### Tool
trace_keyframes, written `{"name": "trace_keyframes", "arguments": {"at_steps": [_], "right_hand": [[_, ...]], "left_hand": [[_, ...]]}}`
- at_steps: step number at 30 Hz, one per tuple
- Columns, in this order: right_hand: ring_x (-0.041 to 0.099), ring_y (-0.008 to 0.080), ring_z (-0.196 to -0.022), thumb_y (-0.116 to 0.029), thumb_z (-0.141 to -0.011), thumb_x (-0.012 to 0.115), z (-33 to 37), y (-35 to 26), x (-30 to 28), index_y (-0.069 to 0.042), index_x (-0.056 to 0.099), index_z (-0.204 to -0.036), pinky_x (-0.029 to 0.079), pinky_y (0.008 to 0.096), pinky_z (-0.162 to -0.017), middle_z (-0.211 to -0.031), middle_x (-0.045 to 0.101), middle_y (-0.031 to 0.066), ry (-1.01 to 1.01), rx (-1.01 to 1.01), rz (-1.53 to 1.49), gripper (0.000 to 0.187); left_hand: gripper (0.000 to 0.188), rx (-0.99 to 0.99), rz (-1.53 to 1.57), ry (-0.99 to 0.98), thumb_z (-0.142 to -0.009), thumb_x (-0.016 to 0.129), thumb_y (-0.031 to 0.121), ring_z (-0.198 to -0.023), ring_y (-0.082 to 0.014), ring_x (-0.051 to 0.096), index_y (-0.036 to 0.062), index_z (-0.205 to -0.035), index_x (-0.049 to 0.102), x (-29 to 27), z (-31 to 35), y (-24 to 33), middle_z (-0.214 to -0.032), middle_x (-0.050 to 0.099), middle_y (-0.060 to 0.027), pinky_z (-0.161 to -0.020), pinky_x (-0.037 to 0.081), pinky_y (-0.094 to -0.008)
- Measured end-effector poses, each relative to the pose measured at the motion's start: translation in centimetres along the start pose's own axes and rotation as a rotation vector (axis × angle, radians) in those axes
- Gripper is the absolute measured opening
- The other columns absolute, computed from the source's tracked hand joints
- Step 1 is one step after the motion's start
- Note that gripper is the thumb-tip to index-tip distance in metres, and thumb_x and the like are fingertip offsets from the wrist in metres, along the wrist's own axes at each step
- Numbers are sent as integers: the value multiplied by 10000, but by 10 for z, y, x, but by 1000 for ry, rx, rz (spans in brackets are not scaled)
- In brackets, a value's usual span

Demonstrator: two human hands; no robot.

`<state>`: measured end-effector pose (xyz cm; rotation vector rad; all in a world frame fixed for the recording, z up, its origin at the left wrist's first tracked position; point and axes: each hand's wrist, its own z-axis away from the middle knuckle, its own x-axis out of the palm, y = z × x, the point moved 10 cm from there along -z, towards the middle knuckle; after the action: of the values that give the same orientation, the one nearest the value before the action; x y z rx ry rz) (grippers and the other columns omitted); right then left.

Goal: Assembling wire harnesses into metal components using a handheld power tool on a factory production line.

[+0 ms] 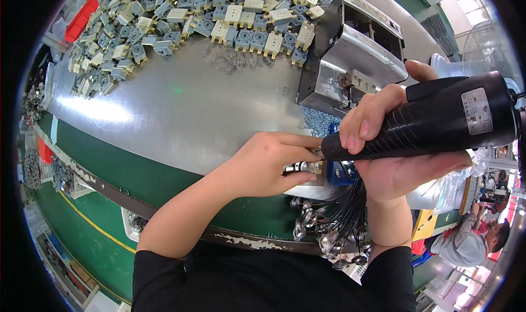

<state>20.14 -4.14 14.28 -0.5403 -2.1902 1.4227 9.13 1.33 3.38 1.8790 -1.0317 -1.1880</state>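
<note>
At the near edge of the steel worktop (181, 115), head view: the right hand (383, 147) is wrapped tight around a black power screwdriver (433, 120), which lies nearly level with its tip pointing left. The left hand (263, 167) is pinched on a small metal part (301, 168), held right at the driver's tip. The two hands sit close together, almost touching, above a blue fixture (339, 172). Just behind the right hand stands a grey metal box (350, 54), open at the front. A heap of grey and cream plastic blocks (208, 21) covers the far side of the worktop, with loose springs (235, 60) beside it. Below the hands hangs a bundle of black wires with metal ends (329, 230). A red bin (82, 19) sits far left.
</note>
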Motion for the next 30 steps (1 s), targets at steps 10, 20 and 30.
{"name": "trace_keyframes", "arguments": {"at_steps": [10, 20, 30], "right_hand": [[517, 188, -513, -966, -827, 493, 8, -17, -4, -22, 298, -1597, 495, 354, -503, -736, 532, 72, -12, -4, -96, 1234], [546, 191, -527, -1025, -754, 472, 18, -3, -4, 9, 282, -1577, 495, 349, -511, -724, 534, 73, 163, 61, 52, 1336], [542, 194, -532, -1033, -733, 473, 18, 1, -7, 7, 281, -1565, 496, 350, -511, -727, 538, 73, 73, 77, 110, 1346]], "left_hand": [[217, 19, 8, -6, -841, 832, 163, -1041, -309, 756, 58, -1026, 794, 1, -4, 3, -1308, 752, -78, -881, 614, -411], [221, 13, -3, 0, -845, 842, 194, -1000, -301, 759, 53, -1007, 791, 0, -1, 1, -1261, 765, -69, -838, 616, -407], [215, -8, 6, -5, -853, 838, 208, -976, -296, 763, 56, -999, 797, 1, 0, -1, -1252, 764, -73, -825, 614, -405]]}}
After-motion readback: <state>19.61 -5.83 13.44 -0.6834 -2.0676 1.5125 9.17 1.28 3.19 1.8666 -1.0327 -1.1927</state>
